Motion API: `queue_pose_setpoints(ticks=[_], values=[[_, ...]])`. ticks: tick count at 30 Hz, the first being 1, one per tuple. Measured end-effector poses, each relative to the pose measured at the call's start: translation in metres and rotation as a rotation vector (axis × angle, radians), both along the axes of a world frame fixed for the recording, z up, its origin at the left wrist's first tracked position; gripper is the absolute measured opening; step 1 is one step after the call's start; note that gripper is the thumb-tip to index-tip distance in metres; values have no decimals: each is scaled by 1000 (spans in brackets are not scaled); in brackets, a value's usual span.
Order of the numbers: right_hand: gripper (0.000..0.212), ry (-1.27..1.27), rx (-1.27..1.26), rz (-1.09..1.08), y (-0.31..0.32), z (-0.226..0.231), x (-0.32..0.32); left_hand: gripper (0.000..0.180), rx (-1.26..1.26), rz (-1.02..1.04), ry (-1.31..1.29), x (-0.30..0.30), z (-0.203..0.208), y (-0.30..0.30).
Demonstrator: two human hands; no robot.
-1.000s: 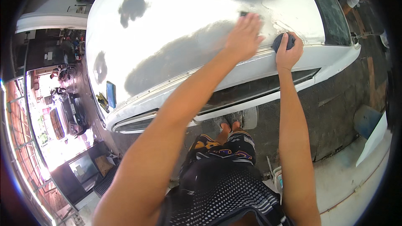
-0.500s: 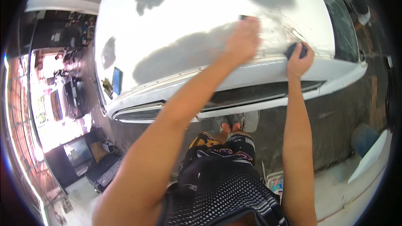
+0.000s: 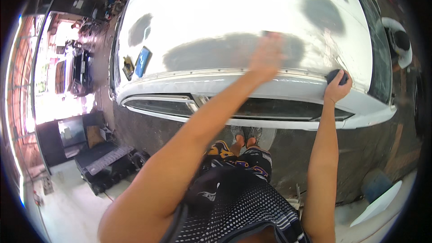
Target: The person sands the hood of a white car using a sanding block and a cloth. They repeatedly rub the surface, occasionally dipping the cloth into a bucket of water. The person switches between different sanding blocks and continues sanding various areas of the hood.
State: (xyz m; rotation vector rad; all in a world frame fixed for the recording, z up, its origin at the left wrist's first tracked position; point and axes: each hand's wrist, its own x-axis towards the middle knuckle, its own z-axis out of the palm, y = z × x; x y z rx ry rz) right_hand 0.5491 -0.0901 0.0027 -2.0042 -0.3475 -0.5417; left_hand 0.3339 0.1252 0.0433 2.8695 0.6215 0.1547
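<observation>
Right hand (image 3: 336, 89) grips a dark sanding block (image 3: 337, 77) on the car roof (image 3: 234, 13); left hand (image 3: 267, 56) lies flat, open.

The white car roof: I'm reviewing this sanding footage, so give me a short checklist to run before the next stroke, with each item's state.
1. Right hand grips the dark sanding pad: ok, fingers closed on it.
2. Pad sits on the white car roof, at its near edge: ok.
3. Left hand flat on the roof for support: cannot tell, it is motion-blurred.
4. Grey patches within reach of the pad: ok, one lies right by the hands.
5. Loose items off the stroke path: ok, the small blue object lies far to the left.
6. Feet steady on the floor by the car: ok.
</observation>
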Motion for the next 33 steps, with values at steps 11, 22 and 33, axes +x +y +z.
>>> queue_pose_setpoints(ticks=[11, 22, 33], values=[[22, 621, 672, 386, 55, 31, -108, 56, -1210, 211, -901, -34, 75, -28], [38, 1319, 802, 899, 110, 69, -200, 64, -993, 498, -740, -224, 69, 74], [49, 551, 577, 171, 37, 44, -25, 76, 14, 817, 37, -470, 26, 275]])
